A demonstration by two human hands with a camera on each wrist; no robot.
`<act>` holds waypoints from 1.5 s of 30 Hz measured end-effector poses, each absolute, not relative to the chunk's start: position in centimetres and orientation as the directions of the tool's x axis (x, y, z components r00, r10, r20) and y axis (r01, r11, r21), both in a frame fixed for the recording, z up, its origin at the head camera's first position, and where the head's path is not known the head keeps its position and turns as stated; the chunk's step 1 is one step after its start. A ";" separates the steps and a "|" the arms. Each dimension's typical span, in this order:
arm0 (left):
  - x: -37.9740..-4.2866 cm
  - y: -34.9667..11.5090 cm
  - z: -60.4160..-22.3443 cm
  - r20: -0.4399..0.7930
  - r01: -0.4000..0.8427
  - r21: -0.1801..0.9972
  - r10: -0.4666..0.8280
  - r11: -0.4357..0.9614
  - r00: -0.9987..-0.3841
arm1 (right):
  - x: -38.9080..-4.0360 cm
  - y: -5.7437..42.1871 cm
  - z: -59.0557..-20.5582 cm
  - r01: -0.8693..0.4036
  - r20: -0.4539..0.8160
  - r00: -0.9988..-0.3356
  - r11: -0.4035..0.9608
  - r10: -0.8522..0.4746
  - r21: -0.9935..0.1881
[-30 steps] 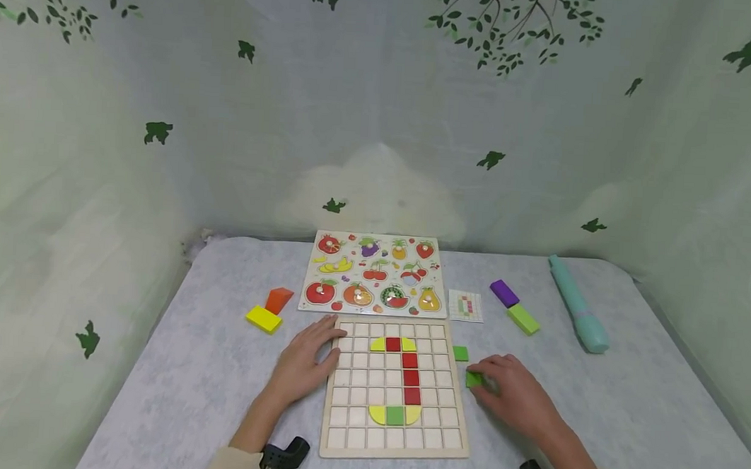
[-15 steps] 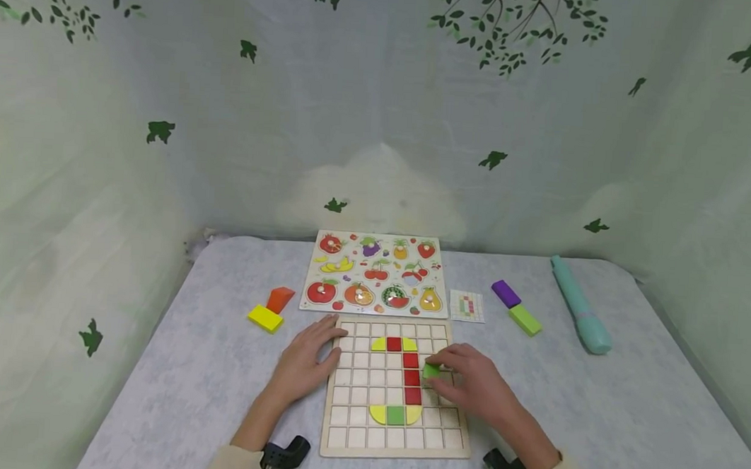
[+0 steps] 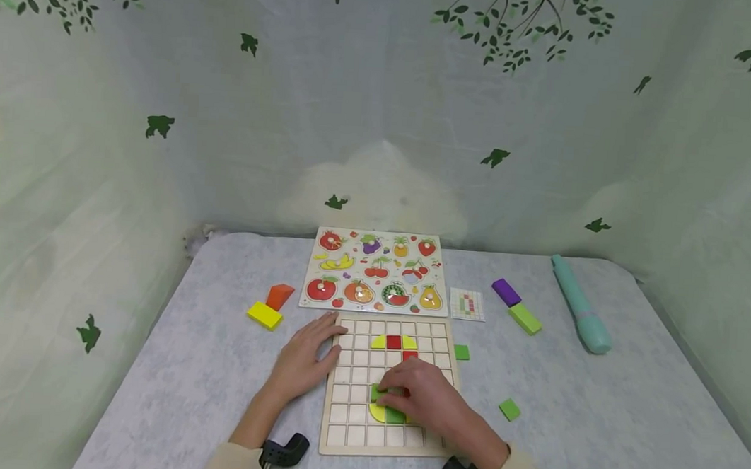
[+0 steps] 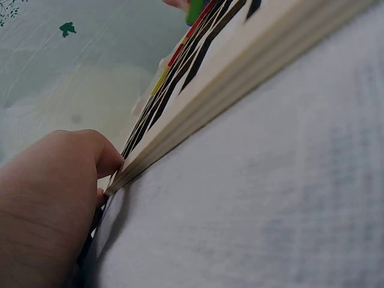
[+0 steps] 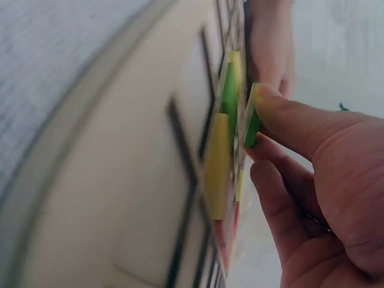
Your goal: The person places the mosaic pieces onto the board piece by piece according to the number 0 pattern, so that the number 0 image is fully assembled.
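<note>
A wooden grid board (image 3: 347, 438) lies in the middle of the table. My right hand (image 3: 427, 396) is over its lower part and pinches a green square tile (image 5: 252, 126) between thumb and fingertips, above the left yellow quarter-round tile (image 3: 376, 413). Another green tile (image 3: 394, 416) sits in the bottom row, partly under the hand. Along the top row, a red tile (image 3: 393, 342) lies between two yellow quarter-rounds. The hand hides most of the red column. At the board's left edge rests my left hand (image 3: 305, 362), its fingers extended and its thumb touching the rim.
Two loose green tiles (image 3: 509, 409) lie right of the board. Behind it are a fruit puzzle (image 3: 373, 280) and a small pattern card (image 3: 467, 304). Orange and yellow blocks (image 3: 265, 316) stand left; purple and light-green blocks (image 3: 525, 319) and a teal bottle-shaped object (image 3: 581, 305) are right.
My right hand has carried a green tile from the table right of the board leftward over the grid to its lower part. The left hand has stayed at the board's edge.
</note>
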State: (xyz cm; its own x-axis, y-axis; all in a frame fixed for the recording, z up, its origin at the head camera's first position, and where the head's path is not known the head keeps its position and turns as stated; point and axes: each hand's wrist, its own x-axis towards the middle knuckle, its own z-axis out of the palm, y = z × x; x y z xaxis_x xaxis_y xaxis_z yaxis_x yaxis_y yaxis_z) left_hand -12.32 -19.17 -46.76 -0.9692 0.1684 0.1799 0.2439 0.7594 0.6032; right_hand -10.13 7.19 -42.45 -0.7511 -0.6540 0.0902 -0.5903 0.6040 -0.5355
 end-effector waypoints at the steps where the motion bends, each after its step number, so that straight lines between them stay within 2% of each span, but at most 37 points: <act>1: -12.3 -19.2 -46.8 0.178 0.243 0.602 0.169 0.760 -0.969 | -10.1 7.1 -42.6 -0.599 0.100 -0.747 0.600 -0.657 -0.530; 7: -12.3 -19.1 -46.6 0.192 0.256 0.600 0.174 0.758 -0.966 | -10.2 6.8 -42.8 -0.628 0.098 -0.729 0.605 -0.677 -0.489; 13: -12.2 -19.1 -46.6 0.179 0.245 0.605 0.170 0.758 -0.969 | -10.2 7.5 -42.6 -0.579 0.066 -0.755 0.615 -0.653 -0.536; 19: -12.1 -19.0 -46.5 0.187 0.250 0.600 0.170 0.760 -0.967 | -10.5 9.6 -42.2 -0.511 0.068 -0.818 0.667 -0.571 -0.542; 25: -12.1 -19.1 -46.4 0.190 0.250 0.599 0.169 0.761 -0.967 | -11.5 12.6 -41.9 -0.358 0.045 -0.919 0.777 -0.392 -0.518; 28: -12.1 -19.2 -46.4 0.194 0.253 0.598 0.169 0.761 -0.966 | -12.2 14.2 -42.0 -0.304 0.053 -0.945 0.804 -0.323 -0.511; 38: -12.0 -19.4 -46.6 0.182 0.250 0.601 0.175 0.759 -0.968 | -13.5 18.0 -43.5 -0.333 0.087 -0.940 0.839 -0.329 -0.430; 45: -12.1 -19.1 -46.7 0.186 0.249 0.611 0.169 0.751 -0.968 | -13.7 18.6 -43.2 -0.248 0.066 -0.967 0.858 -0.245 -0.450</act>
